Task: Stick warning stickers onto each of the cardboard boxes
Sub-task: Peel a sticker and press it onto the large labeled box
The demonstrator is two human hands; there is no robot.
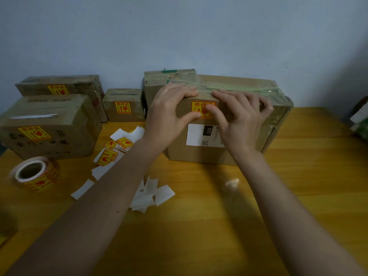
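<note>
A large cardboard box [245,136] with green tape on top stands in the middle of the table. A yellow-and-red warning sticker [203,108] lies on its front face, above a white shipping label [196,135]. My left hand [171,114] rests on the box's upper front edge, thumb pressing beside the sticker's left side. My right hand [239,116] lies flat over the sticker's right part, thumb on it. Three boxes at the left [49,126], [59,86], [123,106] each carry a sticker. A sticker roll [36,173] lies at the front left.
Loose stickers [111,150] and white backing papers [151,194] are scattered on the yellow wooden table [219,226]. Another taped box [153,84] stands behind the large one against the blue wall. Some packaging [360,118] shows at the right edge.
</note>
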